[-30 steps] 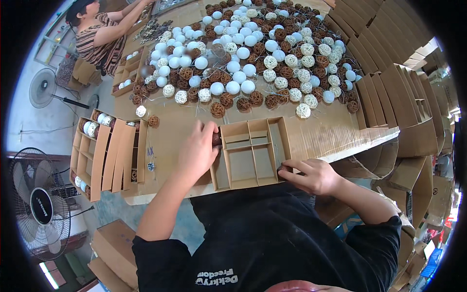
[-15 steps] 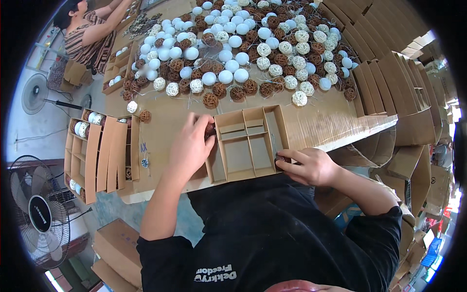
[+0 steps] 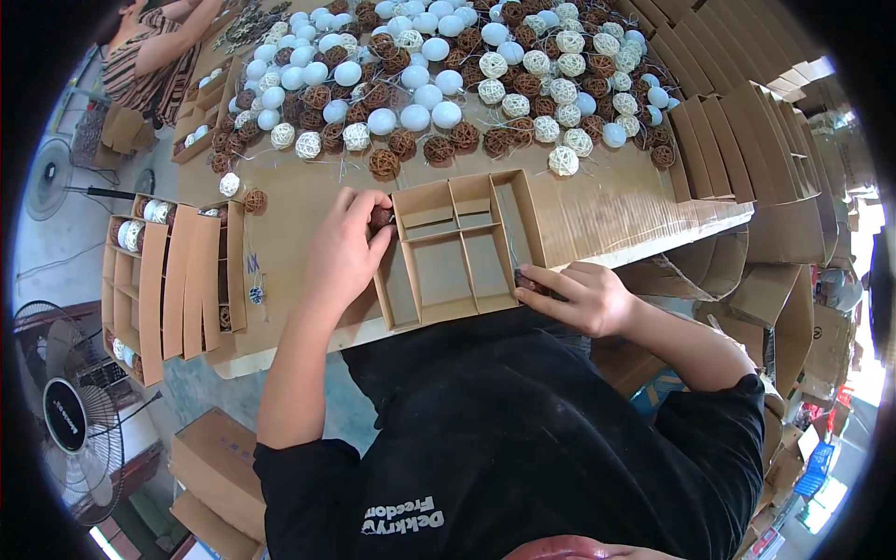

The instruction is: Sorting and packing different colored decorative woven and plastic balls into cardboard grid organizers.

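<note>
In front of me on the table is a shallow cardboard box (image 3: 443, 275), split by dividers into several compartments. My left hand (image 3: 347, 247) is at its far left corner, fingers closed around a dark brown ball (image 3: 381, 217). At the near right corner, my right hand (image 3: 588, 297) pinches another dark brown ball (image 3: 526, 279) between thumb and fingers. A thin pale strand (image 3: 511, 238) runs along the box's right compartment, leading toward that ball. The large middle compartments hold nothing that I can see.
Beyond the box lies a wide heap of white, cream and brown balls (image 3: 427, 96) with wires. Partly filled divided boxes (image 3: 131, 271) stand at the left, stacked cardboard boxes (image 3: 719, 140) at the right. Fans (image 3: 65, 411) stand left; another person (image 3: 154, 56) works at the far left.
The whole view has shifted, so the table and box appear slightly higher and further left. Both hands keep their places at the box corners with the brown balls.
</note>
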The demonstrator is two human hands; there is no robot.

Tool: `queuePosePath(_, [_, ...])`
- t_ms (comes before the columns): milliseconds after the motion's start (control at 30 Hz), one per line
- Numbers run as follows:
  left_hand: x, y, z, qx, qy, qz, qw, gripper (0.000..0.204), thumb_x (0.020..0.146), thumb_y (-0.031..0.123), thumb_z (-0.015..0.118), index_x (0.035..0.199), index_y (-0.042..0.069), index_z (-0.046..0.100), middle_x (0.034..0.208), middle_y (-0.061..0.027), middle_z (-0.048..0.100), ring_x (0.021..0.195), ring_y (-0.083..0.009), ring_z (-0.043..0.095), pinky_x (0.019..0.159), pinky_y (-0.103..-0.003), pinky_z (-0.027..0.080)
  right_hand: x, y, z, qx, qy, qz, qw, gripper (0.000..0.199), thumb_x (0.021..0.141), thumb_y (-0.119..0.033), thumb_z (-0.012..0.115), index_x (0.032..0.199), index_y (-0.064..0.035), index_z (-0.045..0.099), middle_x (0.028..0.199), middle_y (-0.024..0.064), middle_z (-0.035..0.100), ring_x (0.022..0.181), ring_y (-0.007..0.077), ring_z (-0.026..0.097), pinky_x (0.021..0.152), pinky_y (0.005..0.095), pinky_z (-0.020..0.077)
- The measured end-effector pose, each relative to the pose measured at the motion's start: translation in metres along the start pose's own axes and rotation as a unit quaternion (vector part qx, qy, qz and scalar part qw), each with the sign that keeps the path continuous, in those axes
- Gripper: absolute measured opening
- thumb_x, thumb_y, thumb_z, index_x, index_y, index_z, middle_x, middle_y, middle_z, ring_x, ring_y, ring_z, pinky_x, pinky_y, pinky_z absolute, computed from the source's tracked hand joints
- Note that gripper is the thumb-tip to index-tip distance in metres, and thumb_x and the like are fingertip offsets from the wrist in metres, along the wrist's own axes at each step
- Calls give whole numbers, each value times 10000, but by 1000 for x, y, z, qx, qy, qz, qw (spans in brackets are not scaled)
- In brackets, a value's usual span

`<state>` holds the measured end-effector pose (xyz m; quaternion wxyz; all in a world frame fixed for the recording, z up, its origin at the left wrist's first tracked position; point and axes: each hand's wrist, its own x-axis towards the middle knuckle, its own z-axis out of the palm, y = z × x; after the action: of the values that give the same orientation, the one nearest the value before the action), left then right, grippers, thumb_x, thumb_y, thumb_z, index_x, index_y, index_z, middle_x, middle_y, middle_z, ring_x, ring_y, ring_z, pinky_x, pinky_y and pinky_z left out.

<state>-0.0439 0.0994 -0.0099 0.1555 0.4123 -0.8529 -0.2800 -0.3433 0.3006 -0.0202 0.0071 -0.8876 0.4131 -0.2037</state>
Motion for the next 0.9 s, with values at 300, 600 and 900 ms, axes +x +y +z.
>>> queuePosePath(300, [-1, 1, -1, 15, -1, 8, 1000, 298, 889, 70, 758, 1154, 92, 621, 1091, -114, 607, 963, -348, 678, 822, -458, 556, -9, -1, 11, 23, 19, 34, 999, 448, 854, -111, 709, 1292, -31, 658, 1348, 177, 669, 725, 201, 707, 636, 338, 595])
queuePosePath(600, [-3, -3, 6, 33, 21, 22, 999, 324, 885, 53, 751, 1178, 72, 615, 1093, -142, 601, 951, -358, 668, 830, -472, 558, -4, 7, 0, -29, -34, -47, 998, 417, 812, -123, 688, 1217, -22, 686, 1348, 178, 661, 756, 180, 696, 654, 318, 583])
queuePosePath(900, [53, -12, -29, 52, 102, 74, 991, 229, 962, 104, 729, 1165, 33, 649, 1153, -91, 608, 790, -163, 684, 704, -315, 557, -2, 50, 2, -121, 133, 192, 965, 470, 912, -279, 767, 1290, -42, 618, 1282, 190, 616, 917, 314, 719, 704, 392, 619])
